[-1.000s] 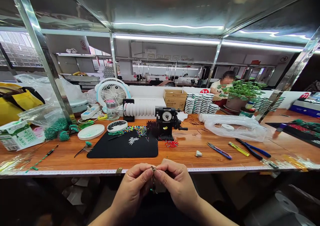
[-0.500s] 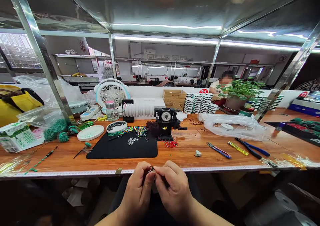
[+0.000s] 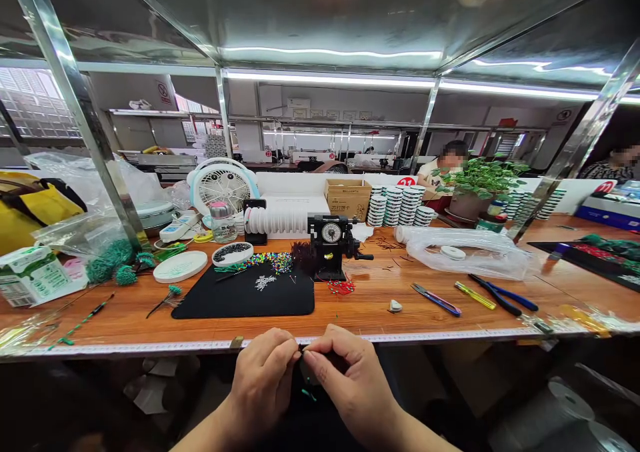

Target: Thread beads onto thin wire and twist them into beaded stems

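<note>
Head view: a small dark piece [image 3: 301, 349] is pinched between the fingertips of the left hand [image 3: 265, 380] and the right hand [image 3: 353, 380], the grip of each being drawn narrow on it; most of the piece is hidden by the fingers. It is held at the near edge of the bench [image 3: 370, 311]. Below it, between the hands, a green strand [image 3: 309, 394] is seen hanging; whether the 2 are joined cannot be told. Along that edge a white scale strip [image 3: 415, 337] is laid. Farther in, a black mat [image 3: 235, 302] is spread, with silvery pieces [image 3: 265, 282] scattered on it and multicoloured beads [image 3: 275, 263] heaped at its far edge. Just right of it, a black device with a dial [image 3: 331, 232] is placed. Farther right, a blue tool [image 3: 443, 303], a yellow tool [image 3: 475, 295] and pliers [image 3: 515, 298] are laid out. At the back, a fan [image 3: 225, 189], a cardboard box [image 3: 347, 202] and stacked spools [image 3: 399, 205] are lined up; beyond, 1 person [image 3: 429, 171] is seen near a potted plant [image 3: 475, 182].
</note>
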Motion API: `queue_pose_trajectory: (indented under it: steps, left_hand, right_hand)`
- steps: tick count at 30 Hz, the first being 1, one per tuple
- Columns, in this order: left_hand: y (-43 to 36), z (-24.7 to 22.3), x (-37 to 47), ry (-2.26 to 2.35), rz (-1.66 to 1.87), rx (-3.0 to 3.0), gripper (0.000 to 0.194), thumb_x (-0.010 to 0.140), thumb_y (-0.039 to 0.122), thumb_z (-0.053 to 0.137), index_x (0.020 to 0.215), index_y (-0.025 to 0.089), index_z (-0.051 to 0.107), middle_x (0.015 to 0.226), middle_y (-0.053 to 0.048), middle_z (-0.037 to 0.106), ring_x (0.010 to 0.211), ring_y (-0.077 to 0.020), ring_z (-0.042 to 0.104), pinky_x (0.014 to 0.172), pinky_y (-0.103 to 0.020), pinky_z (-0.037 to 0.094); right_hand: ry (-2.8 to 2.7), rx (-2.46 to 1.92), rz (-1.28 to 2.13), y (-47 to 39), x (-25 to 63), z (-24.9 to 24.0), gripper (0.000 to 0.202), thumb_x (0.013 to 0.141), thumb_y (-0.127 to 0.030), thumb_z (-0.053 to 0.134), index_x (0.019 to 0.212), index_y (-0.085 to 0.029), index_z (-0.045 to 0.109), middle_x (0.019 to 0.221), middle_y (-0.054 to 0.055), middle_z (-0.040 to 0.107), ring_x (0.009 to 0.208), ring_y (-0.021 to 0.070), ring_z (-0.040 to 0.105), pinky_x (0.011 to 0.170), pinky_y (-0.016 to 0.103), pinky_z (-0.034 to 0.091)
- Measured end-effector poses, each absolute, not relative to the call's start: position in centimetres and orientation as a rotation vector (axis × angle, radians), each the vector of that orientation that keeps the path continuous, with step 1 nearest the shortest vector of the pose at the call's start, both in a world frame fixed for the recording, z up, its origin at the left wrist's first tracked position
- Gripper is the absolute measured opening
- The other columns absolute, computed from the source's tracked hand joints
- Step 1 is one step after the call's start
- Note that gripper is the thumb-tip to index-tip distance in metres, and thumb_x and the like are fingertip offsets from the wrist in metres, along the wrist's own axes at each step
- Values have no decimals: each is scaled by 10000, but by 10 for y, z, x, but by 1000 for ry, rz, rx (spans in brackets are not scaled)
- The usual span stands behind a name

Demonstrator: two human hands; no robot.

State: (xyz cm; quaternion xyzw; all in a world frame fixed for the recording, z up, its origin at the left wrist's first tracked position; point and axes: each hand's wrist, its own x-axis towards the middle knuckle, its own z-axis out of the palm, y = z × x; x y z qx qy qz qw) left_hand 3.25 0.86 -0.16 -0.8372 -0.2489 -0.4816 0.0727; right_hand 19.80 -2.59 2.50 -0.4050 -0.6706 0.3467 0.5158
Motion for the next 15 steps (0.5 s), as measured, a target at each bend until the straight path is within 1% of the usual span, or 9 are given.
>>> queue_pose_trajectory:
  steps: [5,8,11,15]
  left_hand:
    - [11,-1,32,-708,-1421,-2544,202,796,9,471,901,176,511,733,-34,564,628,-143,486,580,-255,367]
    - [9,-2,32,-839,-1398,-2650,196,808,13,454,865,198,481,711,-19,532,622,-141,475,584,-255,359]
    - [5,-4,33,-918,-1392,-2737,171,832,33,427,830,201,459,687,-7,490,608,-135,452,579,-255,338]
    - [-2,1,37,-1087,-1409,-2839,161,881,122,397,748,198,447,649,10,446,582,-125,419,566,-253,311]
  right_hand:
    - [-1543,-978,974,-25,200,29,146,792,-238,616,703,-146,687,615,-11,536,586,101,472,577,212,384]
    - [-1541,-965,984,-25,200,29,153,791,-245,613,706,-145,691,603,-10,524,568,99,454,546,213,375]
    - [-1538,-1001,980,-25,200,27,179,783,-270,616,687,-130,672,576,-12,499,532,93,410,484,208,337]
    - [-1529,-1057,1024,-23,201,24,208,794,-292,607,676,-126,649,560,-13,509,510,89,401,463,206,324]
